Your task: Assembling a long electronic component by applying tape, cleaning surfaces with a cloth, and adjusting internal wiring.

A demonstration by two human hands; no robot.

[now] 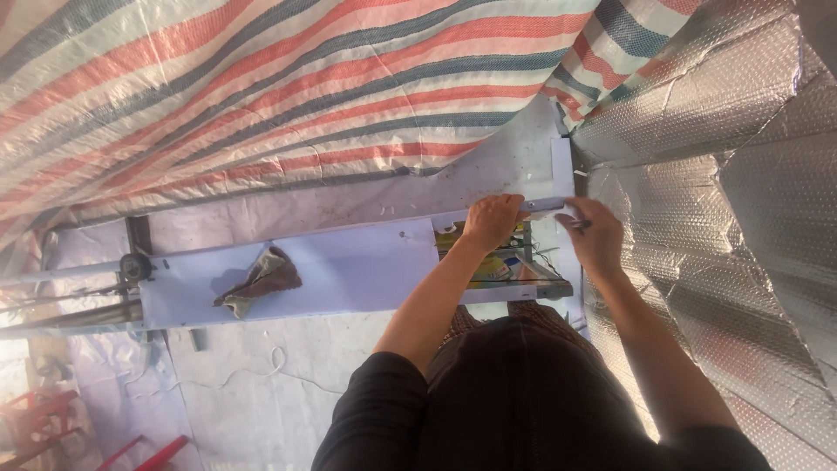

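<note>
Sleeves of dark cloth covered the person's upper arms nearest the camera, and both bare forearms reached away toward a long pale bench (349,270). Its long axis ran across the view, from a small wheel (132,266) on a rail well off beyond the left hand to the end where the hands worked. The left hand (493,220) lay palm down with fingers curled over a thin pale strip (545,204) at the bench's far edge, pressing it. The right hand (595,234) was closed round a small dark tool (577,223), pinched near its tip, which touched the strip just beside the left hand; what kind of tool could not be told. The strip lay along the same line as the bench. Under the left wrist an open compartment (506,262) in the bench held mixed small items, yellow and blue among them, too jumbled to name. A crumpled brown rag (261,279) lay on the benchtop, well apart from the left hand. Striped tarpaulin (261,87) hung beyond, and silver foil sheeting (724,174) rose beside the right hand.
</note>
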